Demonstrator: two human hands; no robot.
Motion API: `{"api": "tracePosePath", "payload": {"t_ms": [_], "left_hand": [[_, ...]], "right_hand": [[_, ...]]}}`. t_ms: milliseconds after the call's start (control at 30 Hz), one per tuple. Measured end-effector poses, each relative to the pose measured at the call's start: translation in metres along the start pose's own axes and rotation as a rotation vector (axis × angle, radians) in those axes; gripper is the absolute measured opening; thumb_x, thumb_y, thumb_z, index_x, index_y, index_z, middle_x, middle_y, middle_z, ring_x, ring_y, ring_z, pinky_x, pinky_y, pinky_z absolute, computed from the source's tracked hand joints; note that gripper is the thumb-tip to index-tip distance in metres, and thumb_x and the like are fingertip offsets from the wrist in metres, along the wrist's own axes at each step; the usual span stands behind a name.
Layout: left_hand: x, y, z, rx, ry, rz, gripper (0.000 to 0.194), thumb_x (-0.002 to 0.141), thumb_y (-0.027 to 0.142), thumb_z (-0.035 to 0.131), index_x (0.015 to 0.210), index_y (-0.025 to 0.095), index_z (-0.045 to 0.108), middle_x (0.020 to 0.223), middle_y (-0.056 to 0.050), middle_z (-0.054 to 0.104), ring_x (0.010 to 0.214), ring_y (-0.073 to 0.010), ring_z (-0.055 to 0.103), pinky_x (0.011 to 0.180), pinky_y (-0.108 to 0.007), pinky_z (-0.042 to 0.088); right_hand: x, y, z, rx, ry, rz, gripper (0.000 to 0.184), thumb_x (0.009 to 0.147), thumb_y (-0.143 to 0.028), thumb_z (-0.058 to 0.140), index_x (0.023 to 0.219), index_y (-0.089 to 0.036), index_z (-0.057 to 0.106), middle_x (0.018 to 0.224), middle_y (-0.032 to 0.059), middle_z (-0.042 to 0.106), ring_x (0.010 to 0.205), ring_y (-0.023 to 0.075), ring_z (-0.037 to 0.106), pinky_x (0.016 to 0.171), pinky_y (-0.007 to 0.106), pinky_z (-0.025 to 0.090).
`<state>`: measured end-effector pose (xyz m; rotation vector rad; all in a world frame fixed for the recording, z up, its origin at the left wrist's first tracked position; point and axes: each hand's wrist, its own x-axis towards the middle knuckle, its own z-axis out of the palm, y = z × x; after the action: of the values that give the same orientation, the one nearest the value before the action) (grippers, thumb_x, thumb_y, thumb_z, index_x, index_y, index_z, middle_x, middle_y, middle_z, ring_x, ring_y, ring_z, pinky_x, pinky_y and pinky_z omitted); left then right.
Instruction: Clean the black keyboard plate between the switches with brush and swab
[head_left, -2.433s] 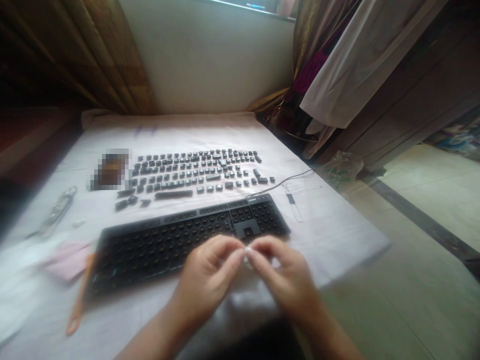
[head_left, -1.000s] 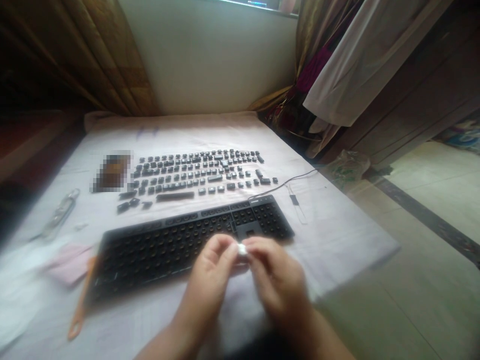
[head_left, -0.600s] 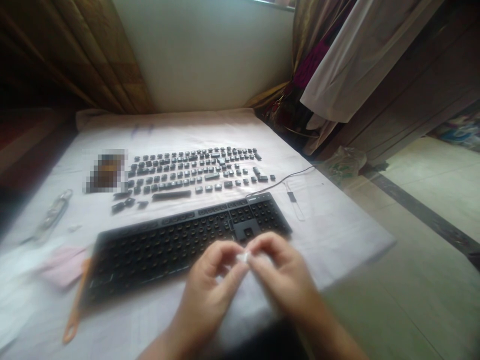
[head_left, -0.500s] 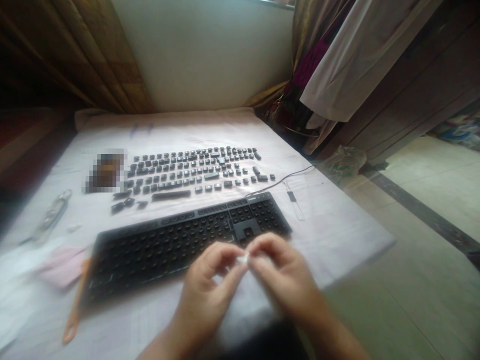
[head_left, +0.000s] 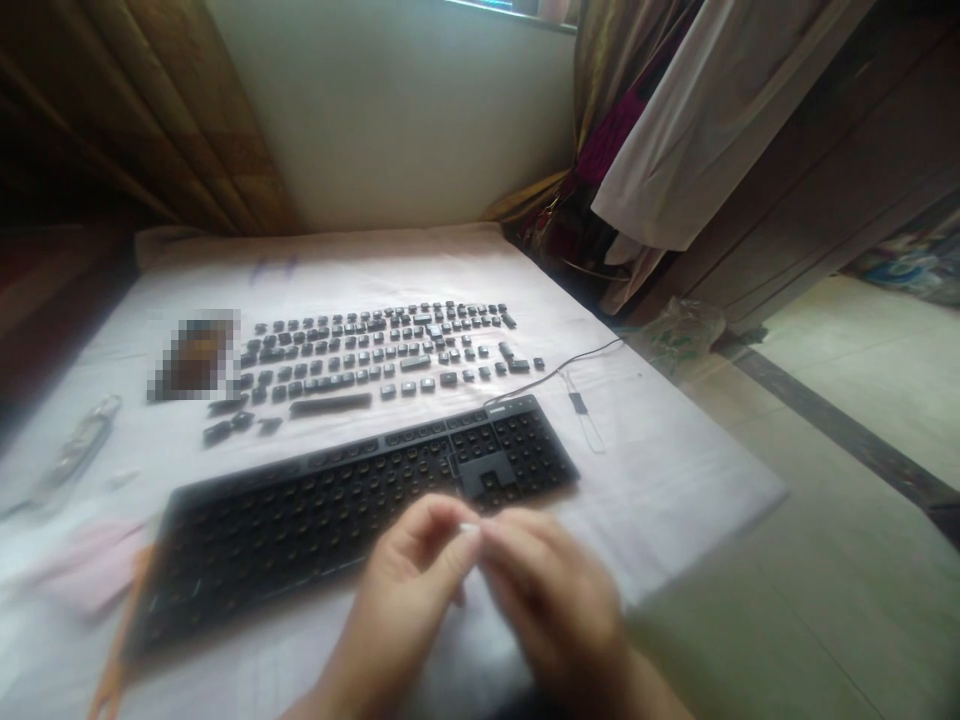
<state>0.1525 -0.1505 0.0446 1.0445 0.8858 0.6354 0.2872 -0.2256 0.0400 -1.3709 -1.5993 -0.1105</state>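
At the lower centre of the frame the left hand (head_left: 409,600) and right hand (head_left: 551,600) meet fingertip to fingertip, pinching a small white piece (head_left: 469,528) between them, just in front of the stripped black keyboard (head_left: 337,500). Beyond it, loose keycaps (head_left: 375,350) lie in rows on the white-covered surface (head_left: 675,470). Curtains (head_left: 187,110) and a pale wall (head_left: 405,110) stand behind, tiled floor (head_left: 840,400) at right.

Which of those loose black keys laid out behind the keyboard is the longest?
The long bar-shaped key in the front row, far longer than the small square keys around it.
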Motion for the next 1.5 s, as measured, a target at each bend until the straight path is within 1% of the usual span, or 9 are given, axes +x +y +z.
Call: {"api": "tracePosePath", "payload": {"t_ms": [233, 433, 533, 667, 800, 967, 1167, 1367, 1500], "left_hand": [[0.014, 0.006, 0.013, -0.016, -0.088, -0.011, 0.033, 0.073, 0.049, 0.080, 0.078, 0.019, 0.067, 0.072, 0.002, 0.060, 0.062, -0.0080, 0.049, 0.062, -0.019, 0.044], [0.042, 0.006, 0.024, 0.021, -0.158, -0.027, 0.031, 0.079, 0.049, 0.073, 0.086, 0.020, 0.064, 0.079, 0.002, 0.063, 0.064, -0.0087, 0.053, 0.061, -0.019, 0.045], [0.056, 0.005, 0.018, 0.253, -0.139, 0.148, 0.019, 0.087, 0.039, 0.067, 0.096, 0.023, 0.064, 0.087, 0.001, 0.067, 0.077, -0.0117, 0.062, 0.069, -0.021, 0.049], [0.071, 0.000, 0.009, 0.778, -0.220, 0.718, 0.009, 0.090, 0.022, 0.061, 0.098, 0.024, 0.063, 0.092, 0.001, 0.071, 0.087, -0.0128, 0.065, 0.081, -0.023, 0.051], [0.082, -0.021, 0.008, 1.148, -0.195, 1.086, 0.020, 0.093, 0.033, 0.057, 0.107, 0.022, 0.067, 0.114, 0.000, 0.073, 0.114, -0.0196, 0.061, 0.108, -0.033, 0.040], [0.090, -0.048, 0.011, 1.269, -0.117, 1.193, 0.025, 0.091, 0.030, 0.056, 0.110, 0.020, 0.069, 0.121, -0.001, 0.072, 0.123, -0.0184, 0.057, 0.122, -0.035, 0.020], [0.095, -0.051, 0.010, 1.231, -0.036, 1.257, 0.019, 0.092, 0.024, 0.055, 0.102, 0.021, 0.071, 0.113, 0.001, 0.075, 0.115, -0.0187, 0.062, 0.122, -0.039, 0.024], [0.098, -0.046, -0.003, 1.409, -0.225, 1.313, 0.027, 0.095, 0.031, 0.054, 0.117, 0.024, 0.069, 0.128, 0.000, 0.069, 0.123, -0.0207, 0.059, 0.124, -0.044, 0.018], [0.097, -0.044, -0.007, 1.431, -0.237, 1.301, 0.028, 0.095, 0.030, 0.054, 0.119, 0.024, 0.068, 0.131, -0.001, 0.067, 0.125, -0.0226, 0.058, 0.124, -0.047, 0.018]], "right_hand": [[0.012, 0.023, -0.012, -0.093, 0.001, -0.104, 0.024, 0.092, -0.007, 0.054, 0.110, -0.021, 0.060, 0.081, 0.0017, 0.076, 0.070, 0.0133, 0.072, 0.068, 0.021, 0.058], [0.030, 0.045, -0.020, -0.036, -0.015, 0.027, 0.018, 0.087, -0.011, 0.054, 0.100, -0.023, 0.059, 0.073, -0.0008, 0.072, 0.060, 0.0133, 0.068, 0.058, 0.022, 0.056], [0.038, 0.068, -0.028, -0.127, 0.029, 0.163, 0.012, 0.084, -0.012, 0.057, 0.089, -0.022, 0.062, 0.070, -0.0016, 0.070, 0.059, 0.0132, 0.068, 0.058, 0.021, 0.054], [0.045, 0.104, -0.034, -0.221, 0.031, 0.374, 0.008, 0.083, -0.018, 0.059, 0.078, -0.022, 0.065, 0.057, -0.0064, 0.062, 0.036, 0.0070, 0.050, 0.037, 0.018, 0.039], [0.050, 0.125, -0.027, -0.259, -0.078, 0.375, 0.012, 0.081, -0.019, 0.057, 0.072, -0.021, 0.065, 0.058, -0.0045, 0.066, 0.044, 0.0099, 0.059, 0.046, 0.019, 0.045], [0.043, 0.137, -0.016, -0.229, -0.098, 0.340, 0.010, 0.083, -0.017, 0.058, 0.079, -0.021, 0.066, 0.067, -0.0029, 0.071, 0.051, 0.0109, 0.064, 0.051, 0.019, 0.049], [0.038, 0.140, -0.014, -0.216, -0.136, 0.384, 0.010, 0.084, -0.017, 0.059, 0.080, -0.022, 0.066, 0.069, -0.0025, 0.072, 0.053, 0.0120, 0.066, 0.049, 0.019, 0.048], [0.041, 0.138, -0.010, -0.245, -0.172, 0.412, 0.010, 0.084, -0.019, 0.060, 0.078, -0.023, 0.067, 0.068, -0.0019, 0.072, 0.054, 0.0134, 0.067, 0.053, 0.022, 0.050], [0.041, 0.137, -0.007, -0.264, -0.162, 0.407, 0.010, 0.085, -0.020, 0.060, 0.079, -0.023, 0.067, 0.069, -0.0012, 0.073, 0.053, 0.0137, 0.066, 0.053, 0.023, 0.050]]}}
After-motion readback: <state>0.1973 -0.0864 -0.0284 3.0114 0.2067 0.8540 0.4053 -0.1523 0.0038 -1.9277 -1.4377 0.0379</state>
